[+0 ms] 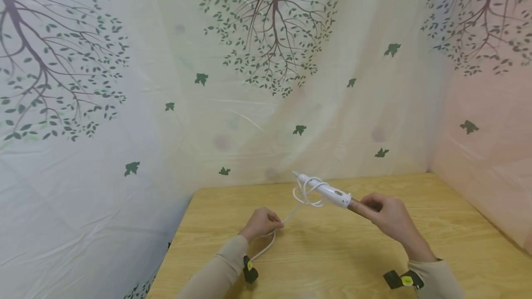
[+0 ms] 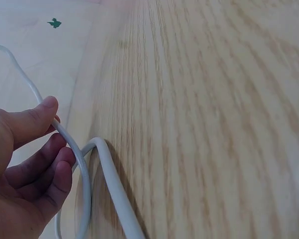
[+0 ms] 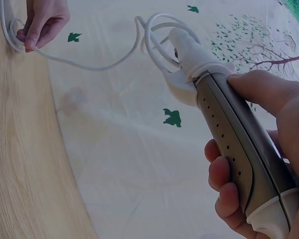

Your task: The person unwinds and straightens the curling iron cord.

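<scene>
My right hand (image 1: pixel 390 216) holds a curling iron by its brown barrel (image 3: pixel 222 124), fingers wrapped underneath and thumb along the top near the clamp lever. The iron's white handle (image 1: pixel 332 193) points away to the upper left, above the table's far part. Loops of its white cord (image 3: pixel 89 68) circle the handle. To the left and lower, my left hand (image 1: pixel 262 223) pinches the cord between thumb and fingers. From that pinch one stretch runs up to the handle, and a slack bend (image 2: pixel 117 191) hangs below toward the left wrist.
Beneath both hands lies a wood-grain table (image 1: pixel 324 262). A pale curtain (image 1: pixel 257 146) printed with trees and green leaves stands behind its far edge and along both sides. Small black cameras (image 1: pixel 250 271) are strapped at the wrists.
</scene>
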### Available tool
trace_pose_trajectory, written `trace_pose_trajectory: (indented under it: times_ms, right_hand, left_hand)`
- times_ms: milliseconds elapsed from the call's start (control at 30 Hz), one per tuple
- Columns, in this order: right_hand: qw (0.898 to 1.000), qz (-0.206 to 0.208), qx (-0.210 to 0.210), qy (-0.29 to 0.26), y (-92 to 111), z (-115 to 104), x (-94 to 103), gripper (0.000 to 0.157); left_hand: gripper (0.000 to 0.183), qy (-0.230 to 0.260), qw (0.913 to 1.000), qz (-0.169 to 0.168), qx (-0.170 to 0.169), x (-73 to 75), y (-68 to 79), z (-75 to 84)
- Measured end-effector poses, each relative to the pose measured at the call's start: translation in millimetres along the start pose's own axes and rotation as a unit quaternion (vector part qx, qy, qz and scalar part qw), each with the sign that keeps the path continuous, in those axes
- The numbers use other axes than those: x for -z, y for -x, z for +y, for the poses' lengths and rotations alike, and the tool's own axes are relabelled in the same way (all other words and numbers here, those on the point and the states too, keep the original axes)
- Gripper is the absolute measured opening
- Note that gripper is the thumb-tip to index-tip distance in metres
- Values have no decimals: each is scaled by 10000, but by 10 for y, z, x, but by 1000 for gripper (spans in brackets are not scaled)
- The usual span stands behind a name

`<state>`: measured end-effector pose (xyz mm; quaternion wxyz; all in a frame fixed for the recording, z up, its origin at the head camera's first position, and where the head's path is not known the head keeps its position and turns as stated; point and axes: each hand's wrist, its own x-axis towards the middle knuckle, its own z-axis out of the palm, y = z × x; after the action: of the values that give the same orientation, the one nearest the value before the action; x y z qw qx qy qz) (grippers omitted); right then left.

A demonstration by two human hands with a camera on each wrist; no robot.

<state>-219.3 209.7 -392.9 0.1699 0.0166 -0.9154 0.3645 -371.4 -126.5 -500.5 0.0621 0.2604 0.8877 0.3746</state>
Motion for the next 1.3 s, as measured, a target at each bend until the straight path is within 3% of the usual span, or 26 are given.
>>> trace_pose_trajectory:
  times_ms: [433,767,900,1100,1300]
  right_hand:
    - [9998,6,181,-48,19,-18,-28,33]
    - [9998,9,186,-4,8,-34,-25,33]
    - [9998,37,208,1,5,-23,-22,32]
    - [9997,84,229,34,1,2,-26,31]
    - [9998,58,171,68,-5,6,-27,33]
  left_hand:
    - [12,-137,9985,499,-150,11,-65,-162]
    - [8,-139,9979,612,166,62,-71,-144]
    - [8,-144,9976,670,62,88,-62,-141]
    - [9,154,9970,738,188,124,-63,-82]
    - [15,384,9959,758,-296,170,-69,101]
